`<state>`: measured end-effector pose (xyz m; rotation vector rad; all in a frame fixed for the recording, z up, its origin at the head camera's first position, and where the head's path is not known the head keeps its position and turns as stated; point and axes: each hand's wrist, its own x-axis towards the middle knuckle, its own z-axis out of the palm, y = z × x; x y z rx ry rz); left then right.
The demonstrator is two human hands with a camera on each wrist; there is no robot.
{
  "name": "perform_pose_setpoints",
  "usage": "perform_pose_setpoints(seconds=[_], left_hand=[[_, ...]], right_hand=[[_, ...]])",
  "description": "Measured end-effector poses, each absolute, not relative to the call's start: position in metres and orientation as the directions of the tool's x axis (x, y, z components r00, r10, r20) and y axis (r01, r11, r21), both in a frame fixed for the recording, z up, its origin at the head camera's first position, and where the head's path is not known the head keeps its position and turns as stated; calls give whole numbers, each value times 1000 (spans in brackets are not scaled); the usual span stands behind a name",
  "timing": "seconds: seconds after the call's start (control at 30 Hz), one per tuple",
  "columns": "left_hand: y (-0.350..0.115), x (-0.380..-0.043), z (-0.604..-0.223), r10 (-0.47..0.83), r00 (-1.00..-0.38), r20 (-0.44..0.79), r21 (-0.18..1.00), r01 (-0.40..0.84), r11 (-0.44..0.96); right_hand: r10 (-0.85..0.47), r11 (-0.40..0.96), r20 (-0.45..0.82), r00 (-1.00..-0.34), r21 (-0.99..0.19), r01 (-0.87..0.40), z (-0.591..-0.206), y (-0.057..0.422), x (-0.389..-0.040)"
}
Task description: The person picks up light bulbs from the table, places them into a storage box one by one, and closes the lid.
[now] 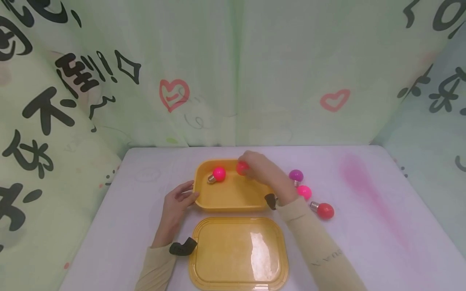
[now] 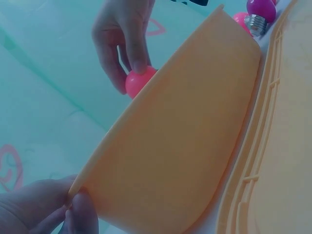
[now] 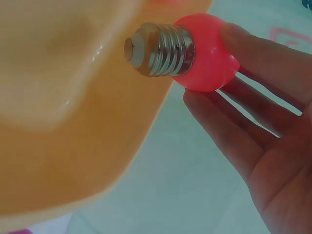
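A yellow plastic box [image 1: 233, 202] stands on the table, with one pink light bulb [image 1: 219, 174] lying inside it. My left hand [image 1: 179, 204] pinches the box's left rim between thumb and fingers, as the left wrist view also shows. Over the back right part of the box, my right hand [image 1: 263, 169] holds a red-pink light bulb [image 3: 209, 53] by its round globe. In the right wrist view its silver screw base points in over the box [image 3: 122, 161], and thumb and fingertips pinch the globe.
A yellow lid [image 1: 225, 254] lies flat in front of the box. To the right of the box, near my right forearm, lie a purple bulb [image 1: 296, 175], a pink bulb [image 1: 304, 192] and a red bulb [image 1: 325, 211]. A marked curtain [image 1: 233, 72] hangs behind the table.
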<state>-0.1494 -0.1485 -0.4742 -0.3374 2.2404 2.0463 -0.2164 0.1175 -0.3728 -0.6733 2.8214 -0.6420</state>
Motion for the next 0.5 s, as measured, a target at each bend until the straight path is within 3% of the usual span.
perform_pose_setpoints(seconds=[0.5], left_hand=[[-149,-148,-473,-96,-970,-225,968,-233,88]], right_hand=[[-571,801,-91,-816,-282,-528,-368,88,-215]])
